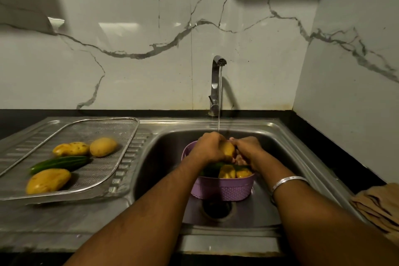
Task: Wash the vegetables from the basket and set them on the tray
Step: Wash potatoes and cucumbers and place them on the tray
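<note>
Tray (127,149) far left on the drainboard, holding three potatoes and a cucumber. Left hand (210,147) nearer it, fingers curled round a potato (229,149) under the tap stream; right hand (246,149) pinches its other end, above the basket (224,189). Judged: carry goes leftward.

Left hand (210,147): forearm extended forward, fingers curled around a potato (228,149), knuckles up. Right hand (246,150): forearm extended forward, fingers curled against the same potato from the opposite side. Right wrist: silver bangle (288,181). Both hands meet at centre.
</note>
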Demonstrator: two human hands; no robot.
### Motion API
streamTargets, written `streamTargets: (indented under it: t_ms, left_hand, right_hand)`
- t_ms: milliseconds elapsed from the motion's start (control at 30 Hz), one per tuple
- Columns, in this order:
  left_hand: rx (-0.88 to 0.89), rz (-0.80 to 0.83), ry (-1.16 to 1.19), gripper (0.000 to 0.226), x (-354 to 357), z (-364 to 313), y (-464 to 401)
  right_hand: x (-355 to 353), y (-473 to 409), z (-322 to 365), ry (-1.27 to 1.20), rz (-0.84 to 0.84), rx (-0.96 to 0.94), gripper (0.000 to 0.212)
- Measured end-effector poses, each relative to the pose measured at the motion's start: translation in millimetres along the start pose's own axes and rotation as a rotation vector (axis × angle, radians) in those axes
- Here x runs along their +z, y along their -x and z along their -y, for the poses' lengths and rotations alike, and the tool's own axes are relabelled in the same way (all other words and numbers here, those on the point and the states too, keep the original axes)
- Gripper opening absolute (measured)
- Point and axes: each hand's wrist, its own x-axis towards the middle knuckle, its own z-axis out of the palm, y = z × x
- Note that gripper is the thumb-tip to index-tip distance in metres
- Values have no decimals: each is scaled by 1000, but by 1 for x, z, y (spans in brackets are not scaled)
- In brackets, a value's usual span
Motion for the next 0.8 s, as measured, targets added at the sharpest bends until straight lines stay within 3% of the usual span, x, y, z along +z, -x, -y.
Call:
streamTargets:
  t_ms: [167, 300, 400, 533, 800]
  left_hand:
    - [-2, 102, -231, 54, -16, -23, 13]
    - [-7, 148, -298, 52, -45, -17, 40]
    - [-14, 35, -196, 61, -81, 0, 60]
    - [-76, -192, -80, 73, -146, 33, 86]
    - [-463, -353, -271, 68, -242, 169, 120]
  right_hand:
    - [2, -7, -3, 496, -3, -92, 22]
    - [11, -11, -14, 626, 199, -152, 25]
    - [13, -14, -16, 666, 255, -188, 28]
    - [15, -24, -21, 717, 246, -174, 17]
    - [16, -33, -26, 771, 280, -206, 12]
